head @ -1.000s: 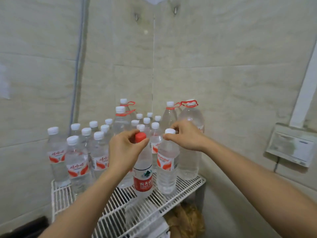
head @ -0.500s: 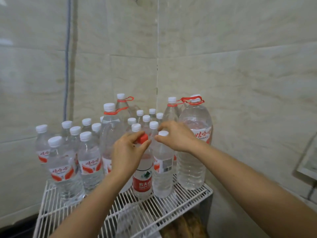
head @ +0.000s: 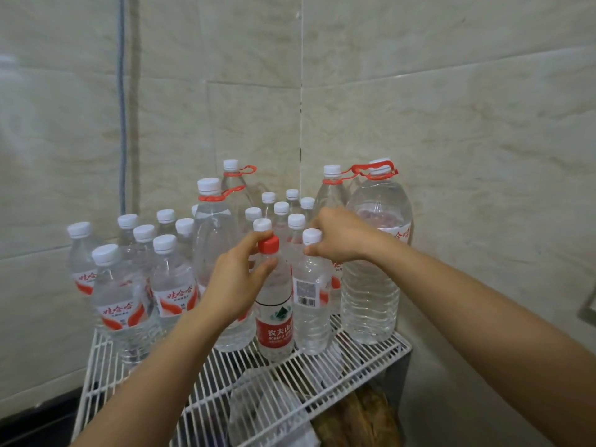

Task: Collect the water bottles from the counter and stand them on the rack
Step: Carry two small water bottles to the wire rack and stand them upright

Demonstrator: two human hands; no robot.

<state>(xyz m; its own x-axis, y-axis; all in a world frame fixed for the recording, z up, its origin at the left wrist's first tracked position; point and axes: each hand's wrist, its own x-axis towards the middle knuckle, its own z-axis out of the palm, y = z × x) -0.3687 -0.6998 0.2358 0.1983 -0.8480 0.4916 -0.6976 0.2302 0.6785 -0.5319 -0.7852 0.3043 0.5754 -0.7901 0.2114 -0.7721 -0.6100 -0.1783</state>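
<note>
Both hands are on bottles at the rack [head: 366,361], a white wire shelf set into a tiled corner. Left hand [head: 237,282]: thumb and fingers curled round the neck of the red-capped bottle [head: 274,321], thumb under the cap, fingertips over the top edge. Right hand [head: 342,235]: fingers bent down and pinching the white cap of the barcode bottle [head: 311,304], thumb at the neck. Both bottles are upright near the rack's front edge, side by side and touching or nearly so, red-capped one on the left. Their bases look seated on the wires, but whether they carry full weight or sit a hair lifted I can't tell from this angle. Right rear of the rack: big jug [head: 374,269] with a red carry handle on its cap, upright, just beside the barcode bottle and partly behind the right wrist. Mid and rear of the rack: three tall bottles [head: 214,240] with red neck rings, and between them a tight pack of white caps. Left half of the rack: a cluster of small bottles [head: 119,304] with red and white labels, all upright and close-packed. Under the rack's front wires: a clear plastic bag [head: 264,411] and a brown bundle [head: 364,417], seen through the grid, contents unclear. Above the rack's left end a grey cable [head: 122,124] runs vertically down the tiled wall [head: 451,124].
</note>
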